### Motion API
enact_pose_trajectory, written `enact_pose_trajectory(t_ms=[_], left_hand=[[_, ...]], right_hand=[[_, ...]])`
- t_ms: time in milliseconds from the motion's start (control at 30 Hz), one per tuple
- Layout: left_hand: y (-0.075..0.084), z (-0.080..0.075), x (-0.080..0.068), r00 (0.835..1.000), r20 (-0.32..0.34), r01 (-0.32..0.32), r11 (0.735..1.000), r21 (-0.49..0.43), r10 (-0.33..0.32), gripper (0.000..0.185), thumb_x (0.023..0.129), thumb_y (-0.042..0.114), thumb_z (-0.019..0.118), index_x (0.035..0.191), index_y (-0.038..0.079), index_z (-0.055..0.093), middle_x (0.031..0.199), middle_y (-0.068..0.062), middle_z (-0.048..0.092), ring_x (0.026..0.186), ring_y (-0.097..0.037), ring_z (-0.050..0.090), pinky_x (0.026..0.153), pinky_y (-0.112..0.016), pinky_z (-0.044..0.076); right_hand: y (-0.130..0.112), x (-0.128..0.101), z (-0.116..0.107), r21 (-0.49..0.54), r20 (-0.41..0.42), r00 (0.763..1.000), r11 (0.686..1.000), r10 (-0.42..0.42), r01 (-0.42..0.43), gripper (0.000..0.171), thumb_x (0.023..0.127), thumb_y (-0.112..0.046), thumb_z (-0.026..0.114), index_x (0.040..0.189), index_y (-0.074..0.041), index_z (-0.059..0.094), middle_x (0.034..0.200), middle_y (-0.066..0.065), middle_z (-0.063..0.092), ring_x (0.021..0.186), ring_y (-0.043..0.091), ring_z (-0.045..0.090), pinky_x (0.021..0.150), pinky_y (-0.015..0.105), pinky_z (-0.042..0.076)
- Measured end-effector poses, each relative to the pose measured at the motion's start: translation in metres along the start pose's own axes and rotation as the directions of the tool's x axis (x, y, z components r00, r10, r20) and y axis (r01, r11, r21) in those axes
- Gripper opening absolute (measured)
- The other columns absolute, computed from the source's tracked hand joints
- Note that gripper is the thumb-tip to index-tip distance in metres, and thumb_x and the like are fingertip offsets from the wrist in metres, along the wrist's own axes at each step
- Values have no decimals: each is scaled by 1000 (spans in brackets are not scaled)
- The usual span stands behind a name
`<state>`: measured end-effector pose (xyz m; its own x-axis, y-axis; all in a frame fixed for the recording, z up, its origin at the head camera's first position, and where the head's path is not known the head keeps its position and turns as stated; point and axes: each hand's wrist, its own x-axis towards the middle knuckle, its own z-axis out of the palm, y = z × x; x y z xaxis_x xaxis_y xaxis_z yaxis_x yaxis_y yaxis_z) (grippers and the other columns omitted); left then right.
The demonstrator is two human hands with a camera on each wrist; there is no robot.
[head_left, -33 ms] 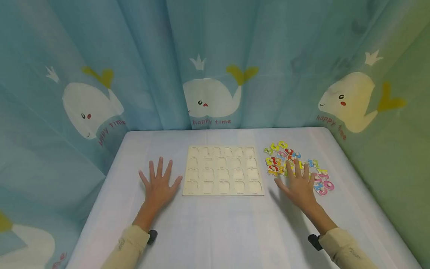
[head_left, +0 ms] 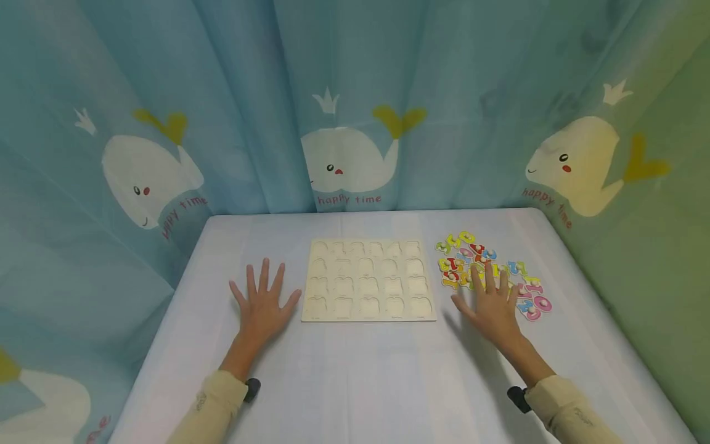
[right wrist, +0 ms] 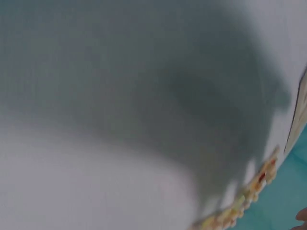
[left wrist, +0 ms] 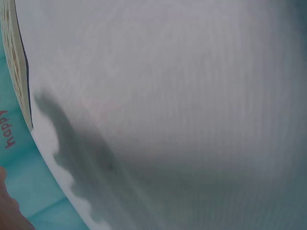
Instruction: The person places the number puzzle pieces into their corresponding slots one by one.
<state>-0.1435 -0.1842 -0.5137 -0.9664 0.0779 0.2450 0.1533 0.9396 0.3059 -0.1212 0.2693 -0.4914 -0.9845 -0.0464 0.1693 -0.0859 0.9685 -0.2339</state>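
Note:
In the head view my left hand [head_left: 262,311] is spread flat over the table, left of a pale wooden puzzle board [head_left: 355,313] with rows of shallow recesses. My right hand [head_left: 495,314] has its fingers spread too, and its fingertips overlap a cluster of colourful number puzzle pieces [head_left: 542,303] with small knobs. Neither hand holds anything. Part of the cluster is hidden behind the right fingers. The right wrist view catches the edge of the pieces [right wrist: 240,206] and a bit of the hand [right wrist: 301,218]. In the left wrist view the board [left wrist: 17,62] shows at the edge.
A white cloth covers the table [head_left: 349,382]. Behind and beside it hangs a blue-green curtain [head_left: 244,154] with white whales. A dark band-like device [head_left: 252,390] sits at the left wrist, and another [head_left: 519,399] at the right. Hand shadows fall on the cloth.
The right hand has shifted very slightly to the left. The left hand, board and pieces look the same, apart from a tiny shift of the whole view.

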Motion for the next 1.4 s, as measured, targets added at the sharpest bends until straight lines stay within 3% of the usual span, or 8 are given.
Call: enact_pose_trajectory(t_ms=[133,267,500,833,1000,1100,1233,1400], left_hand=[[4,4,-1,999,51,-2,997,-74,6,76,90,52,50,147,7,30,153,-22,15,137,-48,3,98,-72,-7],[7,7,-3,983,173,-21,976,-219,60,83,88,44,58,147,-3,23,151,-25,19,136,-48,11,105,-67,6],[10,9,-8,901,432,117,928,-354,51,92,82,41,71,146,-4,22,150,-29,17,137,-45,11,108,-58,15],[4,4,-13,894,446,125,938,-322,34,94,80,45,71,148,2,24,149,-30,15,136,-48,12,106,-62,17],[1,3,-14,897,442,130,937,-323,28,95,80,45,71,148,1,21,149,-31,14,136,-47,11,107,-60,16],[1,4,-15,898,440,134,938,-321,23,95,80,44,71,148,1,20,150,-30,15,136,-47,11,107,-60,15],[2,6,-15,903,430,128,936,-328,27,94,81,42,71,149,2,20,150,-28,15,137,-45,10,107,-59,15],[7,13,-12,899,434,112,923,-367,64,94,80,44,71,149,3,21,151,-27,14,138,-44,10,108,-58,14]], right_hand=[[-4,-3,5,113,37,999,993,-24,19,81,87,-43,60,142,7,29,145,34,23,131,54,18,101,69,17],[-13,2,15,293,127,986,954,-109,68,71,87,-29,66,136,13,36,133,33,42,123,48,38,99,60,33],[-30,15,34,322,222,940,929,-261,182,68,82,-17,74,133,13,41,125,28,51,117,43,46,98,53,38],[-31,21,36,394,175,952,904,-250,165,63,86,-17,70,136,7,41,118,21,56,108,34,53,90,47,45],[19,26,1,366,-24,995,926,-95,97,30,90,-4,61,117,8,57,100,20,61,90,33,59,73,45,51],[63,21,-19,293,-87,992,954,87,-58,23,91,-2,58,110,12,58,95,23,56,84,35,55,64,44,50],[107,8,-28,229,13,962,936,271,-267,32,91,-7,58,111,18,52,92,28,52,82,38,51,64,46,45],[131,-7,-23,217,40,928,903,371,-371,33,89,-8,58,106,20,54,84,28,56,79,37,49,63,43,40]])
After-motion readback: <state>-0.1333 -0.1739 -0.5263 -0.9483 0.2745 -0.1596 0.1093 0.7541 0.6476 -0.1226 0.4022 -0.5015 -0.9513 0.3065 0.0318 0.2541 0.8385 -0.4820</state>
